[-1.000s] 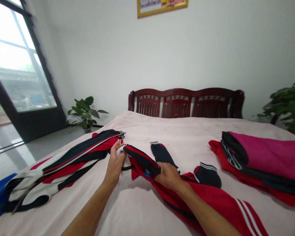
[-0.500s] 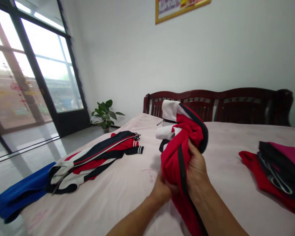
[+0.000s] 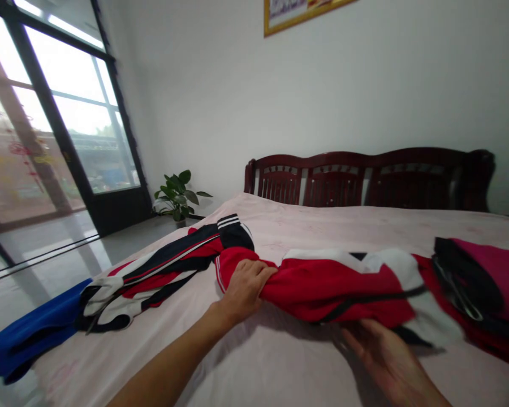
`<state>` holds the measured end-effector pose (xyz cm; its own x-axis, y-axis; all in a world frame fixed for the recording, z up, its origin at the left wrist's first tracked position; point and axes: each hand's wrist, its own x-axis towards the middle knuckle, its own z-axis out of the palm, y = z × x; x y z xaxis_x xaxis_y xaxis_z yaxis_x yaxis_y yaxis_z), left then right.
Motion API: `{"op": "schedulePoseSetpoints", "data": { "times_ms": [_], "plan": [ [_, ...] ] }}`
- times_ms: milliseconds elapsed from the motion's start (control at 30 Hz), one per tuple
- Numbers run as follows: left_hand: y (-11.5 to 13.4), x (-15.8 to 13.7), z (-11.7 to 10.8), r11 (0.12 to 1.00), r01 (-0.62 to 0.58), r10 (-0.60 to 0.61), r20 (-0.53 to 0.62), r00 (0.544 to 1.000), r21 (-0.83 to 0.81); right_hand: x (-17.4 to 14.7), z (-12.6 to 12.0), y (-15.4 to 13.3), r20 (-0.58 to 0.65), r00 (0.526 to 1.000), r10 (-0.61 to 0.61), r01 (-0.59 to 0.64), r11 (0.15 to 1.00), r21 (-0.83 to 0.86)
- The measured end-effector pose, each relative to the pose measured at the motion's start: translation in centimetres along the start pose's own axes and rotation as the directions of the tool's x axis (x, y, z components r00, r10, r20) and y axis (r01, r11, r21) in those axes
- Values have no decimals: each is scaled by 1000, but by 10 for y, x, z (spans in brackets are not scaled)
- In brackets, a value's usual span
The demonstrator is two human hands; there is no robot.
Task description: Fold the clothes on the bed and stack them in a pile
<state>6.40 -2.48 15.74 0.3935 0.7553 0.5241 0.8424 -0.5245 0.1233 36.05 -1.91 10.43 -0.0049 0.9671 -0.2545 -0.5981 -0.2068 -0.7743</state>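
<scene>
A red track jacket (image 3: 339, 285) with white and black panels stretches sideways over the bed. My left hand (image 3: 244, 285) is closed over its left end, near the striped cuffs (image 3: 229, 220). Under the lower edge of the jacket's right half, my right hand (image 3: 379, 350) has its fingers stretched out, the tips partly hidden by the cloth. The white part on the right is smeared by motion. Another jacket (image 3: 161, 265), navy, red and white, lies folded lengthwise to the left, close to my left hand.
Folded blue cloth (image 3: 38, 333) lies at the bed's left edge. On the right is a pile of magenta, black and red clothes (image 3: 483, 282). A pink sheet (image 3: 280, 362) covers the bed. Behind stand a dark wooden headboard (image 3: 335, 186), a potted plant (image 3: 178, 195) and a glass door (image 3: 89, 124).
The bunched red jacket came down from upright and is now spread sideways. My left hand moved left and up to its cuff end; my right hand moved right and down, under the cloth.
</scene>
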Motion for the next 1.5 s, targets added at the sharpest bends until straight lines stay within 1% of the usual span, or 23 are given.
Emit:
{"op": "schedulePoseSetpoints", "data": {
  "times_ms": [67, 100, 133, 167, 233, 300, 333, 367, 433, 500, 533, 600, 667, 700, 767, 867, 967, 1033, 1100, 1200, 1267, 1333, 1500],
  "plan": [
    [-7, -25, 29, 999, 41, -38, 100, 994, -30, -19, -20, 10, -48, 972, 231, -233, 971, -46],
    [-10, -36, 42, 996, 85, -80, 121, 989, -40, -29, -25, 13, -57, 954, 293, -296, 954, -52],
    [-12, -46, 54, 992, 119, -112, 128, 985, -46, -37, -27, 14, -48, 954, 297, -300, 950, -86],
    [-13, -53, 62, 987, 151, -144, 121, 982, -48, -42, -27, 14, -46, 967, 252, -256, 957, -138],
    [-13, -62, 73, 982, 183, -178, 91, 980, -48, -39, -23, 10, -49, 997, 66, -77, 953, -291],
    [-11, -66, 76, 982, 186, -184, 51, 982, -44, -22, -17, 1, 5, 985, -171, 151, 858, -490],
    [-10, -67, 77, 983, 180, -179, 36, 983, -42, -9, -14, -4, 62, 958, -278, 259, 758, -599],
    [-10, -68, 78, 984, 174, -173, 26, 985, -40, 4, -12, -9, 132, 918, -373, 352, 616, -705],
    [-10, -72, 80, 986, 162, -161, 22, 987, -38, 33, -11, -18, 305, 814, -494, 462, 234, -855],
    [-13, -76, 81, 988, 153, -152, 28, 988, -36, 57, -15, -23, 459, 731, -505, 462, -129, -877],
    [-13, -78, 82, 988, 151, -150, 29, 988, -35, 66, -18, -25, 507, 717, -478, 441, -253, -861],
    [-15, -80, 83, 988, 151, -150, 28, 988, -37, 79, -27, -24, 536, 745, -397, 392, -390, -833],
    [-14, -81, 83, 986, 161, -160, 25, 987, -43, 86, -37, -21, 527, 786, -323, 367, -442, -818],
    [-14, -80, 82, 985, 167, -166, 26, 986, -47, 87, -42, -19, 529, 793, -302, 366, -459, -810],
    [-12, -79, 81, 982, 180, -178, 29, 984, -57, 87, -50, -15, 567, 765, -305, 381, -495, -781],
    [-11, -77, 80, 979, 190, -189, 22, 982, -66, 80, -57, -13, 656, 645, -393, 420, -535, -733],
    [-12, -77, 80, 977, 206, -207, 0, 978, -59, 64, -66, -16, 712, 482, -511, 453, -550, -702],
    [-13, -77, 81, 977, 210, -211, -20, 977, -47, 50, -76, -17, 746, 384, -544, 460, -587, -666],
    [-14, -77, 81, 975, 222, -223, -61, 973, -29, 38, -89, -14, 799, 307, -517, 469, -648, -599],
    [-15, -78, 81, 964, 265, -263, -134, 956, -1, 25, -107, -3, 889, 221, -401, 458, -762, -458],
    [-15, -78, 81, 954, 299, -291, -166, 942, 22, 22, -114, 3, 923, 195, -332, 411, -827, -384],
    [-14, -78, 80, 939, 339, -324, -186, 927, 52, 21, -116, 6, 934, 189, -304, 361, -863, -354],
    [-14, -77, 82, 904, 425, -409, -188, 893, 54, 21, -113, 4, 940, 155, -304, 354, -871, -341]
  ]
}}
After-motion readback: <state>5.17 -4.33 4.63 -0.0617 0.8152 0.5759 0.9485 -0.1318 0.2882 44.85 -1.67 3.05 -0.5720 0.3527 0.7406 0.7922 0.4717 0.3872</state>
